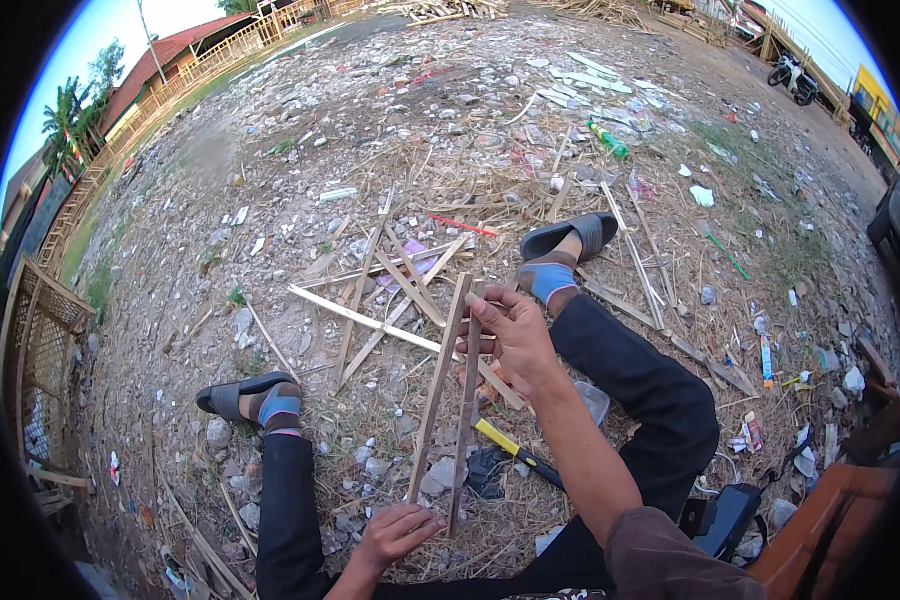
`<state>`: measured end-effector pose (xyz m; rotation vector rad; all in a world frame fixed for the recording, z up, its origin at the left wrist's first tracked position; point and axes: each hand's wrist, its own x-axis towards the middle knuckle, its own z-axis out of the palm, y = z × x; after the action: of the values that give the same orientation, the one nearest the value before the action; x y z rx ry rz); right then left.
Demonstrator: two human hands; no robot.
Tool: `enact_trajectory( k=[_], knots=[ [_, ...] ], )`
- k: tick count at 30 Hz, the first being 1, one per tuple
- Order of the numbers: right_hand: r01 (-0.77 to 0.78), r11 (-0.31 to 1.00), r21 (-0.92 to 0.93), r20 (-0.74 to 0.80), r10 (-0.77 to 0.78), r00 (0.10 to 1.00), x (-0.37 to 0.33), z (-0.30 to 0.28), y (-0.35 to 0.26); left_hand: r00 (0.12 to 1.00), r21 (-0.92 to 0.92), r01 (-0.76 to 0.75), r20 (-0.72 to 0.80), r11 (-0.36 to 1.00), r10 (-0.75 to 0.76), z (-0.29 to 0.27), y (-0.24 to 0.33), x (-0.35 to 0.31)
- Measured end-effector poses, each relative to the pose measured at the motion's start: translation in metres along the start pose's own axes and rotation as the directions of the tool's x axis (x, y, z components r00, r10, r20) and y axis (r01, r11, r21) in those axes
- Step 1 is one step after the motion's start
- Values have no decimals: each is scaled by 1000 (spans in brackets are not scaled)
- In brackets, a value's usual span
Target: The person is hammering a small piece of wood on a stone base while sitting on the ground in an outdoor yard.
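Note:
My right hand (pixel 515 340) is closed on the upper part of two narrow wooden strips, with its thumb over the darker strip (pixel 466 420). The paler strip (pixel 435 410) stands beside it, and the two slant down side by side toward me. Close to their lower ends is my left hand (pixel 400 535), its fingers loosely bent with nothing visible in them. Beyond the strips, several loose wooden slats (pixel 370 320) lie crossed on the ground between my feet. A tool with a yellow-and-black handle (pixel 510 447) rests just right of the strips, partly behind my right forearm.
Rubble, dry straw and litter cover the ground. My sandalled feet (pixel 245 400) are spread to either side. A green bottle (pixel 608 140) lies farther off. At the right are a dark case (pixel 725 520) and an orange-brown panel (pixel 820 530); a woven bamboo frame (pixel 40 350) leans at left.

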<state>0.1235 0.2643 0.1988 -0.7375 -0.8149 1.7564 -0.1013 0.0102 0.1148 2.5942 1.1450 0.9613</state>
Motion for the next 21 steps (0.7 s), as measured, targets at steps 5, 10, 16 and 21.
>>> enact_trajectory(
  k=[5,10,16,21],
  knots=[
    [-46,999,-15,30,46,998,-5,3,-9,999,-13,-33,36,999,33,-9,-8,-3],
    [-100,991,89,191,82,978,-6,4,-13,992,-126,89,97,988,-77,-29,-11,1],
    [-113,993,25,290,101,952,-4,9,-13,979,-306,202,88,930,-183,-30,-16,-8],
    [-124,990,61,379,92,921,-6,12,-16,911,-442,377,19,814,-411,-35,-16,-12]
  ],
)
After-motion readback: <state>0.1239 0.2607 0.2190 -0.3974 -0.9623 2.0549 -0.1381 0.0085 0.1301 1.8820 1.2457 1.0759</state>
